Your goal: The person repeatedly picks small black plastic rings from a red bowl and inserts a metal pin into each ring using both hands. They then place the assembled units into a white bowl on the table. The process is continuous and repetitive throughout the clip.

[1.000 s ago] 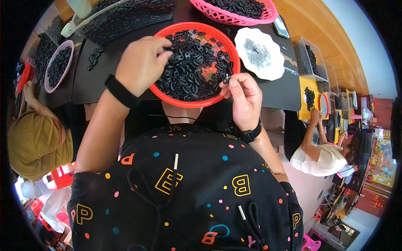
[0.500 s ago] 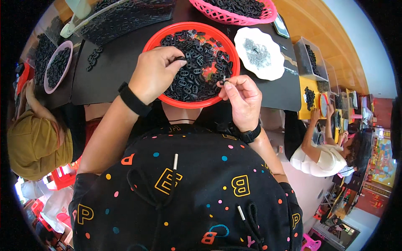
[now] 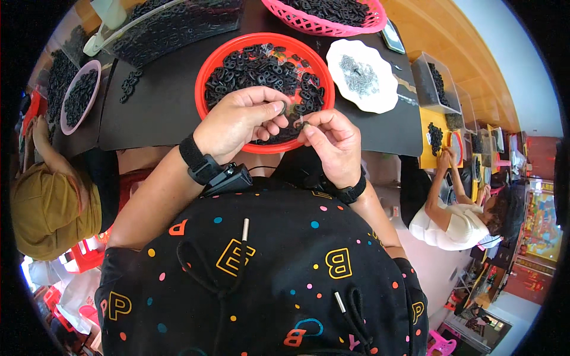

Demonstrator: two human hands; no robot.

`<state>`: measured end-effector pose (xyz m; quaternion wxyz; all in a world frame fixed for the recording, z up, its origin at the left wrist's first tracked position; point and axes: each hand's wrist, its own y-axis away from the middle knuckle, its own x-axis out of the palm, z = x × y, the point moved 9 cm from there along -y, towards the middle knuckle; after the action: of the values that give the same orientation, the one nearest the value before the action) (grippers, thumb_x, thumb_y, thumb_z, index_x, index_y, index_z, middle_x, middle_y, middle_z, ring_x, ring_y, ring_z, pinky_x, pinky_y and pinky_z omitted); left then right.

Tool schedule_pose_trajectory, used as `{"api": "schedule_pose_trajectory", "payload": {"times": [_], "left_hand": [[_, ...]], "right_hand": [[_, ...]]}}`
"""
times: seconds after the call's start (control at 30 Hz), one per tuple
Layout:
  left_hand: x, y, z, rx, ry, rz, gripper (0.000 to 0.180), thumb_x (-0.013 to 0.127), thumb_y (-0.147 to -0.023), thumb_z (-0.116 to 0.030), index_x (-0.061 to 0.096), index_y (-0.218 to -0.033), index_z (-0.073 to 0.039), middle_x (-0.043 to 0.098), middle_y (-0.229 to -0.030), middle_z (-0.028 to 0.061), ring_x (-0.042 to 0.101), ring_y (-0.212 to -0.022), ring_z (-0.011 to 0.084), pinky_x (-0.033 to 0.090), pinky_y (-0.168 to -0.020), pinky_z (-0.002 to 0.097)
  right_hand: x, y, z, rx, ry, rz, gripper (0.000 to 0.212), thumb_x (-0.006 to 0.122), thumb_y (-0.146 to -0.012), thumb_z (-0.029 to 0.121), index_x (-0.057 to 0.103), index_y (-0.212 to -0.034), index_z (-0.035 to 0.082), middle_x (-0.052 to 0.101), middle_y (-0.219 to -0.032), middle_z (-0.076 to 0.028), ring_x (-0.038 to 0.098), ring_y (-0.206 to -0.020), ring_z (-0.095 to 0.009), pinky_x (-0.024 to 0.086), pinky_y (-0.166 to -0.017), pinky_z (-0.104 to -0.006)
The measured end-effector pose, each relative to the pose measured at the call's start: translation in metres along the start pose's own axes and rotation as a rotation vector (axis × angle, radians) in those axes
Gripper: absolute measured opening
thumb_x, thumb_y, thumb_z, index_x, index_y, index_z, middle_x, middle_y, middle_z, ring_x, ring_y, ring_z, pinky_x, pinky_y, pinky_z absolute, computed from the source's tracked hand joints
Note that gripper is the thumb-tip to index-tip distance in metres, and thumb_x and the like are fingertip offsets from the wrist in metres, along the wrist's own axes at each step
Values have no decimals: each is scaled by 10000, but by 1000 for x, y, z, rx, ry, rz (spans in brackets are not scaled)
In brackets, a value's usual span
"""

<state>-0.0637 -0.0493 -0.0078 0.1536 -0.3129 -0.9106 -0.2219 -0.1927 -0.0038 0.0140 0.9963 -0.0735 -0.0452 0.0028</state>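
My left hand [image 3: 234,124] is closed in a pinch on a small black piece [image 3: 283,108], mostly covered by the thumb and forefinger. Close beside it, my right hand [image 3: 337,145] pinches another small black piece [image 3: 301,125], from which a thin, shiny pin sticks up. Both hands are over the near side of a round red basin [image 3: 202,74]. Inside the basin lies a heap of black oval pieces [image 3: 252,71] with two holes each. Right of it stands a white scalloped plate [image 3: 383,102] bearing many small metal pins [image 3: 358,74].
A pink basket [image 3: 309,24] of black pieces stands behind the basin. A clear bin [image 3: 178,35] is at the back left, with a pale pink bowl [image 3: 95,66] further left. A phone [image 3: 392,37] lies past the plate. Other people sit left and right.
My left hand has moved right and nearer from the heap, bringing its black piece up to my right hand. My right hand has shifted slightly left, still pinching its piece.
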Motion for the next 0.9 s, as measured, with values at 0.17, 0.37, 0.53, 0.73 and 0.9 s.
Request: {"api": "schedule_pose_trajectory", "payload": {"times": [0.17, 0.37, 0.53, 0.73, 0.9], "left_hand": [[2, -1, -4, 54, -4, -41, 124, 548, -896, -146, 561, -996, -74, 609, -864, -3, 547, -722, 51, 433, -631, 170], [-6, -3, -3, 106, -56, -68, 120, 565, -887, -140, 571, -985, -72, 559, -809, -43, 506, -692, 43, 422, -635, 182], [-4, -3, -4, 135, 44, -86, 110, 584, -873, -117, 587, -968, -62, 583, -834, -24, 530, -712, 58, 445, -668, 202], [-2, -5, -2, 140, 127, -76, 103, 595, -859, -82, 585, -952, -40, 622, -905, 34, 602, -817, 116, 487, -752, 234], [0, -5, -1, 136, 143, -83, 106, 595, -857, -78, 582, -952, -32, 627, -911, 45, 608, -825, 123, 490, -753, 232]], "right_hand": [[0, 0, 1, 3, -1, 16, 65, 571, -834, -38, 567, -891, -5, 588, -853, -28, 564, -733, -71, 464, -675, -216], [0, 0, -1, 18, 30, 10, 29, 572, -842, -17, 573, -859, 6, 589, -810, -14, 552, -715, -61, 454, -659, -207], [0, -1, -3, 46, 39, -6, 15, 581, -843, -5, 582, -850, 9, 593, -787, -7, 548, -706, -58, 450, -650, -202], [-6, -3, -13, 75, -19, -29, 40, 571, -864, 45, 595, -865, 13, 607, -753, -8, 556, -664, -62, 451, -620, -200], [-10, -5, -18, 107, -96, -39, 90, 555, -886, 86, 603, -879, 11, 630, -780, -38, 564, -655, -78, 450, -602, -208]]}}
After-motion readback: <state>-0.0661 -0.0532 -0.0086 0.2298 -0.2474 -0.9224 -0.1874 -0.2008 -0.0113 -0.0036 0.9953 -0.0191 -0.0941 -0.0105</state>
